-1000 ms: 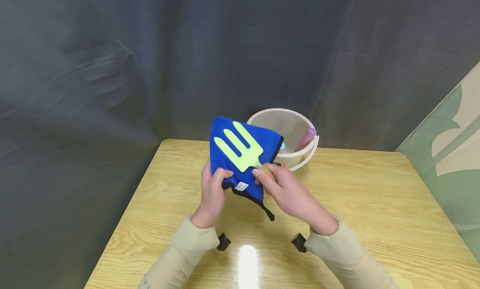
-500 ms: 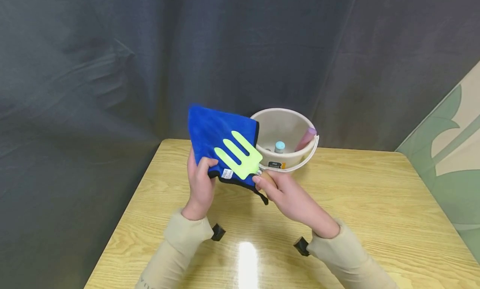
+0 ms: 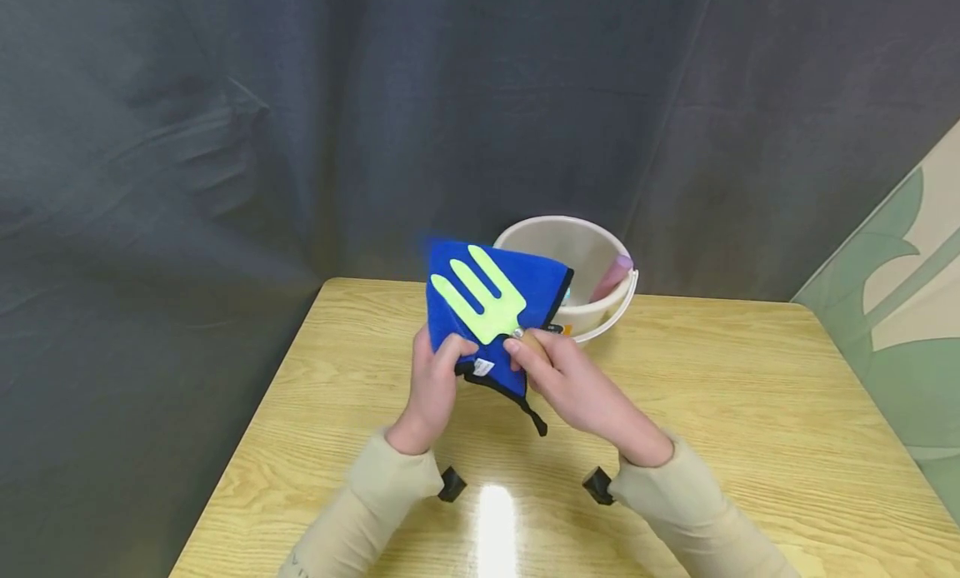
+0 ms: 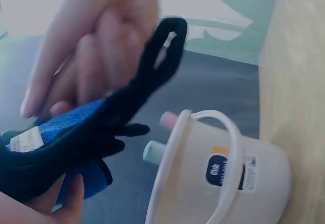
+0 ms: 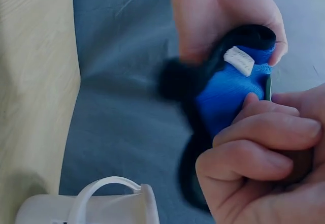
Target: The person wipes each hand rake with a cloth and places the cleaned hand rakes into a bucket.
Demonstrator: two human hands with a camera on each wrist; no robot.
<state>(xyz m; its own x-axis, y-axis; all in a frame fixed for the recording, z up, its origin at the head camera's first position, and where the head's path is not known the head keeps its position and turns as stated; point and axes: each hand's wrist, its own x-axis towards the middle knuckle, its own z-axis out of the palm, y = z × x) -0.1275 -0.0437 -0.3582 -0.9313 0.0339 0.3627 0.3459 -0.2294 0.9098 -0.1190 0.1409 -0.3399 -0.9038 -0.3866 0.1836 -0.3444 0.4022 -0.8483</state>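
Note:
My right hand (image 3: 581, 391) grips the wooden handle (image 3: 536, 343) of a garden hand fork, whose yellow-green head (image 3: 495, 314) has its three tines pointing up and left. Behind the tines lies a blue cloth (image 3: 542, 286) edged in black, held at its lower left by my left hand (image 3: 433, 388) with the thumb on the front. A white label (image 3: 482, 367) and a hanging black loop (image 3: 542, 428) show on the cloth's lower edge. In the right wrist view, the curled right fingers (image 5: 254, 153) overlap the blue cloth (image 5: 223, 99), and the fork is mostly hidden.
Behind the cloth, a white bucket (image 3: 592, 318) stands at the back of the wooden table (image 3: 720, 395). Inside it leans a pink item with a purple top (image 3: 613, 278); a light blue-topped one (image 4: 154, 152) shows in the left wrist view. A dark curtain (image 3: 480, 103) hangs behind.
The left hand carries the cloth left, half a second ago, then back right behind the tines, again covering part of the bucket. The fork and right hand shift only slightly.

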